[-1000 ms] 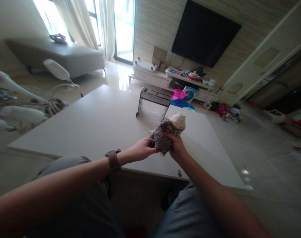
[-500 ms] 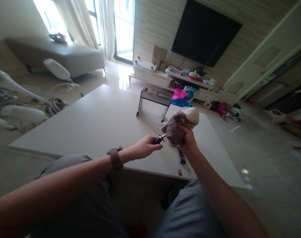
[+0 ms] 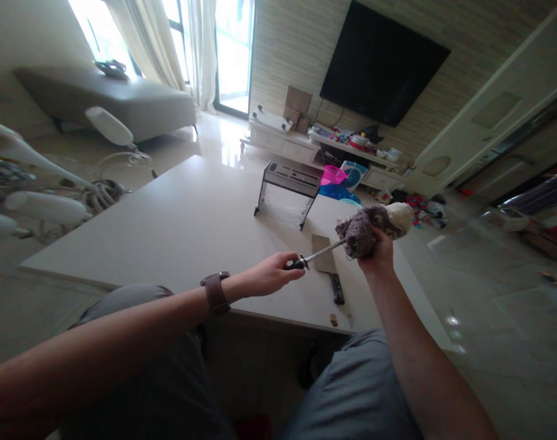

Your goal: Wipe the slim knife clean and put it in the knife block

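My left hand [image 3: 282, 272] is closed round the black handle of a sharpening steel [image 3: 321, 252], whose metal rod points up to the right. The rod's far end goes into a bunched brown and white cloth [image 3: 363, 232]. My right hand [image 3: 379, 252] grips that cloth from below and wraps it about the rod; the tip is hidden inside. Under the rod, a cleaver [image 3: 324, 252] lies flat on the white table [image 3: 181, 226], its black handle toward me.
A black-framed clear knife rack [image 3: 287, 192] stands on the table beyond my hands. Two small objects, one of them a brown piece [image 3: 334, 319], lie near the front edge. Behind the table are a pink basket [image 3: 333, 175] and a blue item [image 3: 337, 190].
My right hand has slid the cloth rightward along the steel, baring most of the rod. The cleaver blade shows now. My left hand has hardly moved.
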